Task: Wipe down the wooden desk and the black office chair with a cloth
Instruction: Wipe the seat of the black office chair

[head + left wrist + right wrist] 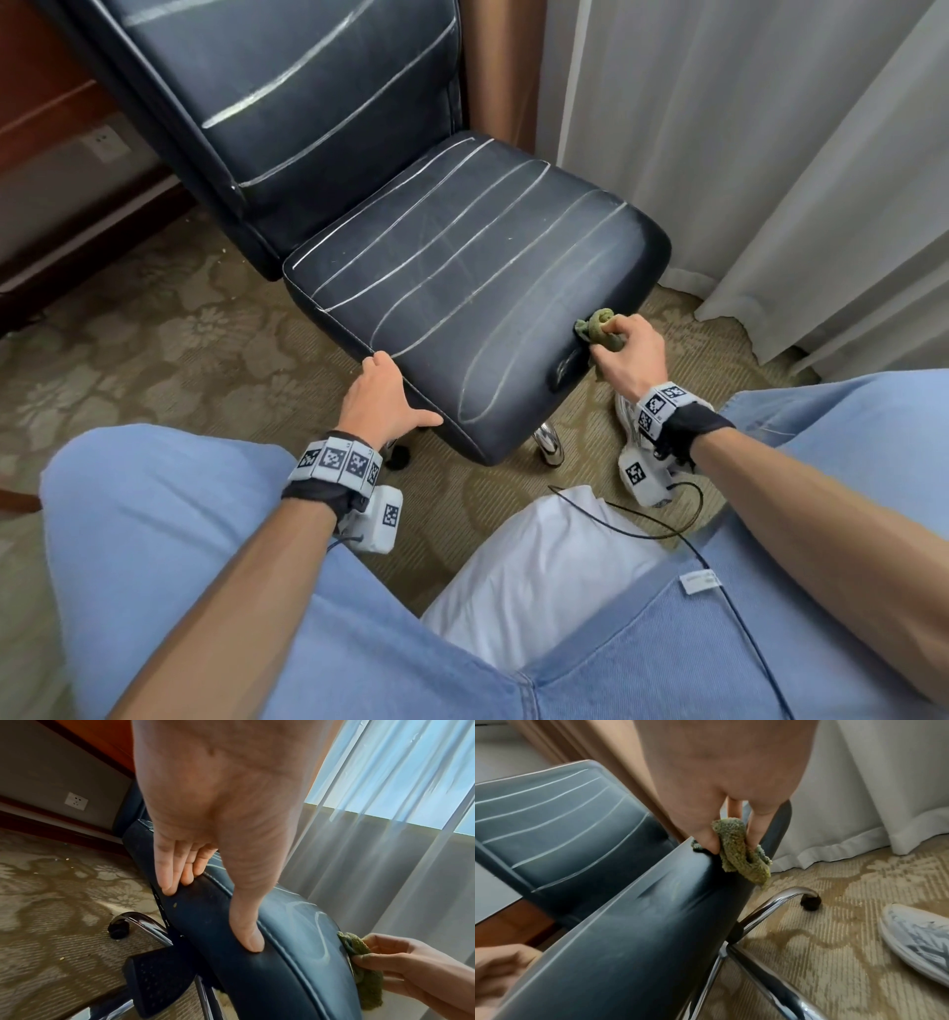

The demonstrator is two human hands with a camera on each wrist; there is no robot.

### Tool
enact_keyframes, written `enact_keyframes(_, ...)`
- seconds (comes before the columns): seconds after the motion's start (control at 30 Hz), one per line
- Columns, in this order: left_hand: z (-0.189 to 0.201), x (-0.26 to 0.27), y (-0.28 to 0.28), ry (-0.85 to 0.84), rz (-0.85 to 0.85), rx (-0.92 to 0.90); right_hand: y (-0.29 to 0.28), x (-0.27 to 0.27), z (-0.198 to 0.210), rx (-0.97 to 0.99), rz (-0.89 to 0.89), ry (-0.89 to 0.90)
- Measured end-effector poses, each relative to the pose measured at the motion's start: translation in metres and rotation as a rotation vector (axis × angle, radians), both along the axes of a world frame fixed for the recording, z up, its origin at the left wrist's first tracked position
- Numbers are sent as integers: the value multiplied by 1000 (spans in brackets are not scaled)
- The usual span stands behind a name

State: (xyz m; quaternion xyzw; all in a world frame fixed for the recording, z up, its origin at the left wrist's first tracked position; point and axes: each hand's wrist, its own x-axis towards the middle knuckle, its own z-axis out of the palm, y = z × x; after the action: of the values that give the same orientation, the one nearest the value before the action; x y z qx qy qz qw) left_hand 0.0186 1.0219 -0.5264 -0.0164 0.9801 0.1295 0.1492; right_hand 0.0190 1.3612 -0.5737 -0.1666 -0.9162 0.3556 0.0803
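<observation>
Each wrist carries a black strap (328, 496) ringed with white blocks (336, 459) printed with black square codes. Light-blue trousers (169, 514) fill the lower frame. White shirt (539, 575) at lower centre, thin black cable (688, 539) beside it.

Bright daylight through the sheer curtain (372, 841); edges bend, foreground soft.

L hand (223, 817) flat on chair seat (282, 975) (thumb dug in), R hand (416, 965) pressing green cloth (367, 977) to seat edge
</observation>
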Motion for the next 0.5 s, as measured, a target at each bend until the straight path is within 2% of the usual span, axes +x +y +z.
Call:
enact_keyframes(0.33, -1, 3, 5, 34, 62, 12, -56, 42, 5, -25, 280, -19)
enact_keyframes(0.43, 1, 2, 4, 11, 73, 20, -59, 41, 20, -118, 406, -141)
enact_keyframes(0.5, 2, 1, 4, -4, 75, 22, -55, 34, 39, -306, 476, -226)
